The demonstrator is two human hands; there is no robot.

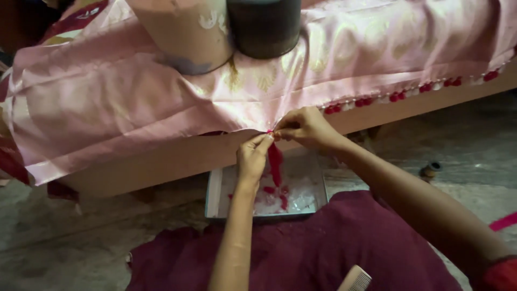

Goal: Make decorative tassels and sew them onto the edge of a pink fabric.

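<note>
A: Item, left hand (253,156)?
B: Fingertips pinched together on red thread (275,161) at the hem of the pink sari cloth (107,97).
A: Right hand (304,128)?
B: Fingers closed tight on the same hem spot, touching the left fingertips.
A: Below them?
B: White open box (214,194) on the floor, holding red and white tassel bits; red-and-white tassels (409,94) line the hem rightward.

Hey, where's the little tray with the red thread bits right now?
In the head view, the tray sits on the floor at centre, just under the pink cloth edge, directly below both hands.
</note>
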